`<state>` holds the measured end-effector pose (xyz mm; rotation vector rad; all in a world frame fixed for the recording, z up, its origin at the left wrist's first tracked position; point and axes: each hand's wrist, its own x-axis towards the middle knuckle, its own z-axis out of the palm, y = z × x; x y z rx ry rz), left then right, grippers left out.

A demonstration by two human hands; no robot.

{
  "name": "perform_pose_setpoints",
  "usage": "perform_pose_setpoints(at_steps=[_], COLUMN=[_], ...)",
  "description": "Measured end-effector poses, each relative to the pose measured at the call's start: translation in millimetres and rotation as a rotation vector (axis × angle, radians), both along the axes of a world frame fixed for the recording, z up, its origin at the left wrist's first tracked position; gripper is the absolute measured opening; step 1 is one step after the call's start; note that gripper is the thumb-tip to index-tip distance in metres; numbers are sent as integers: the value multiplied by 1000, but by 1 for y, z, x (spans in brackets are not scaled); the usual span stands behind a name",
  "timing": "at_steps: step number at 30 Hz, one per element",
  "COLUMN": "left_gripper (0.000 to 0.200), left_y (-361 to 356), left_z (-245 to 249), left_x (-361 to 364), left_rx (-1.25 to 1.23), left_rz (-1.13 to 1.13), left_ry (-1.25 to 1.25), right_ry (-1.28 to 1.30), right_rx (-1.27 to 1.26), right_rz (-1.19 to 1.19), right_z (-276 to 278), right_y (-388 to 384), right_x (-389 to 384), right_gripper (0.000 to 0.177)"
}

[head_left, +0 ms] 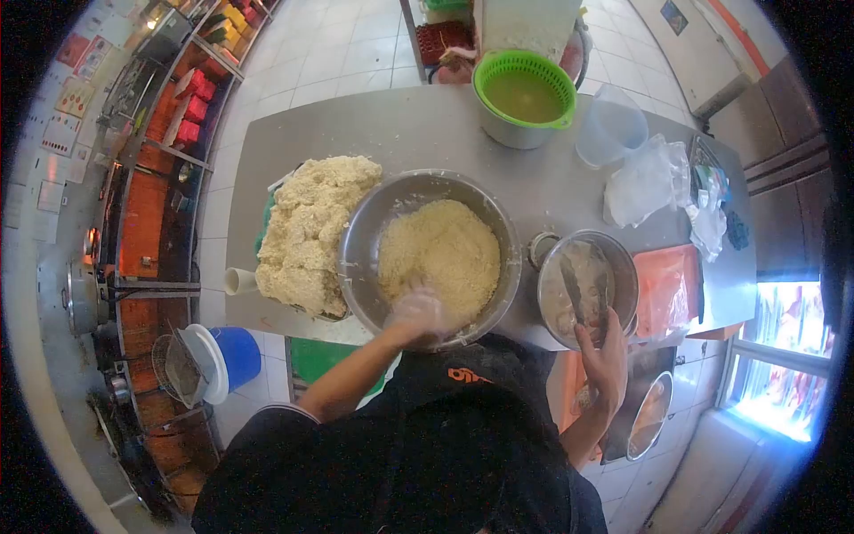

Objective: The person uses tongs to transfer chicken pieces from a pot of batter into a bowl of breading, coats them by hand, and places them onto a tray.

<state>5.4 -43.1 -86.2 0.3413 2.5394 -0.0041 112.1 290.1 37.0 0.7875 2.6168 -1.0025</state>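
A large metal bowl (358,214) stands at the middle of the steel table, with pale yellow crumbs (449,249) in it. My left hand (416,311) is in the near left part of this bowl, touching the crumbs; motion blurs its fingers. To the right, a smaller metal bowl (630,283) holds pieces in a cloudy mix. My right hand (603,351) is closed on metal tongs (587,298), whose far ends reach into that smaller bowl. Left of the large bowl lies a big heap of pale crumbly coating (313,233).
A green colander (525,87) sits on a pot at the table's far side, beside a clear plastic container (612,126). Plastic bags (648,182) and an orange tray (667,289) lie on the right. A white cup (238,281) is near the left edge, above a blue bucket (238,356).
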Motion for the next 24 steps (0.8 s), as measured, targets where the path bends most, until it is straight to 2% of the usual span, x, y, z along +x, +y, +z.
perform_pose_setpoints(at_steps=[1,3,6,7,9,10,12,14,17,20,23,24], left_gripper=[114,105,91,87,86,89,97,109,123,123,121,120], left_y=[11,22,20,19,21,22,25,33,46,64,63,59], left_z=[0,-1,-15,-14,18,52,56,15,-2,57,28,17], left_x=[13,18,1,-3,-15,-20,-28,-47,-55,-68,-61,-57], left_rx=[-26,44,239,238,361,482,579,551,389,209,440,411], left_rz=[31,83,65,5,149,353,462,279,63,13,48,4], left_ry=[22,-103,-440,-485,-497,-466,-261,119,114,-126,253,235], right_ry=[34,107,19,37,73,99,122,59,7,64,55,32], right_rx=[67,199,20,49,112,128,152,113,97,153,106,67], right_rz=[24,87,52,73,107,99,76,62,71,95,61,43], right_z=[-7,-18,-1,-2,-11,-15,-19,-5,-2,-10,-3,1], right_y=[1,-1,-4,-3,4,8,9,3,2,3,1,-2], right_x=[5,7,-1,-1,2,1,7,3,-1,2,0,1], right_gripper=[83,83,85,86,88,89,90,90,90,89,88,87])
